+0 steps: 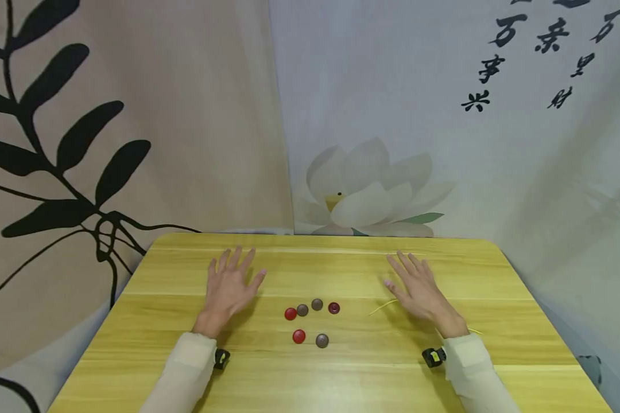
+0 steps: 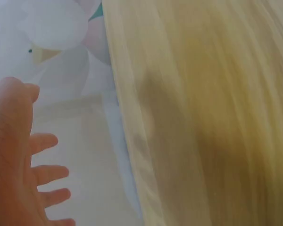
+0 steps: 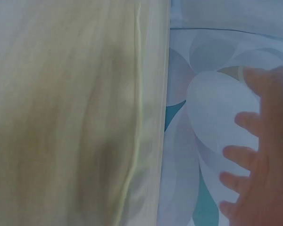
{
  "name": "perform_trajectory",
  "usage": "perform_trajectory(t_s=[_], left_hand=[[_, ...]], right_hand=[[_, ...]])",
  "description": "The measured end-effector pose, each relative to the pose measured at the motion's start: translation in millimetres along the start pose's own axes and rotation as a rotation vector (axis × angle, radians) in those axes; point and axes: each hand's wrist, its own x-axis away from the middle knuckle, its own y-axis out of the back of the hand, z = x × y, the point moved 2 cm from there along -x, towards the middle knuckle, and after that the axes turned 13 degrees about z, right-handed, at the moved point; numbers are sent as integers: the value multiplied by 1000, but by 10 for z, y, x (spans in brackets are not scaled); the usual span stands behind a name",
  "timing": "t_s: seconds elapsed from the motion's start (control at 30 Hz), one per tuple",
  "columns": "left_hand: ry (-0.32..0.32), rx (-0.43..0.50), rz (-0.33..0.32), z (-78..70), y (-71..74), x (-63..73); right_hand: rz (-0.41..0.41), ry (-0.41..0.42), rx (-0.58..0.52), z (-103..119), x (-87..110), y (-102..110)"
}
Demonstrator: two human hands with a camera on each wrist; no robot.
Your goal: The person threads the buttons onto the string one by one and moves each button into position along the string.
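Both hands are held out over the table, fingers spread, with nothing in them. The left hand [image 1: 229,289] is to the left of several small round buttons; the right hand [image 1: 418,289] is to their right. Among the buttons are a red button [image 1: 290,314], a second red button [image 1: 299,336], a dark red button [image 1: 333,308] and a grey-brown button [image 1: 322,341]. A thin yellow cord [image 1: 382,307] lies on the table, passing beneath the right hand; the right wrist view shows a long stretch of this cord [image 3: 137,117].
The wooden table [image 1: 372,378] has a straight back edge. Behind it hang light cloths, one with a dark leaf print [image 1: 80,135], the other with a white lotus print [image 1: 372,192] and black characters. A small black device [image 1: 434,357] sits at each wrist.
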Motion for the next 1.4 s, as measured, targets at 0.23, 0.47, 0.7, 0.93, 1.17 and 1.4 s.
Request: perform_trajectory(t_s=[0.23, 0.47, 0.7, 0.93, 1.17, 1.4], left_hand=[[-40, 69, 19, -134, -74, -54], [-96, 94, 38, -336, -128, -113], [-167, 158, 121, -496, -197, -149], [-240, 257, 193, -626, -285, -183], [-273, 375, 299, -755, -349, -204], [-338, 415, 360, -853, -447, -230]], right_hand=[[31, 65, -141, 27, -30, -61], [81, 105, -209, -14, -14, -130], [164, 125, -289, -57, -1, -185], [210, 136, -318, -58, -24, -232], [226, 157, -317, -45, -42, -279], [246, 154, -349, -44, -51, -309]])
